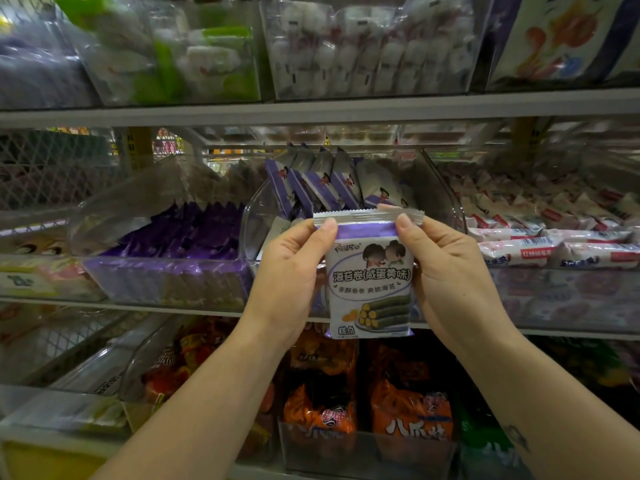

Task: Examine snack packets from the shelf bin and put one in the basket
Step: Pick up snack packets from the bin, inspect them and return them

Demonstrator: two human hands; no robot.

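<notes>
A white and purple snack packet (370, 275) with a seaweed-roll picture stands upright in front of the middle shelf, its printed face toward me. My left hand (294, 271) pinches its top left corner with the thumb on the front. My right hand (446, 271) grips its right edge, thumb near the silver top seal. Right behind it stands the clear shelf bin (256, 220), which holds several more packets (318, 181) of the same kind standing on edge. No basket is in view.
A clear bin of dark purple packets (180, 233) sits to the left, white and red packets (554, 233) to the right. Orange bags (408, 410) fill the lower shelf. Bins of white sweets (363, 46) line the upper shelf. Shelf edges (311, 109) run across.
</notes>
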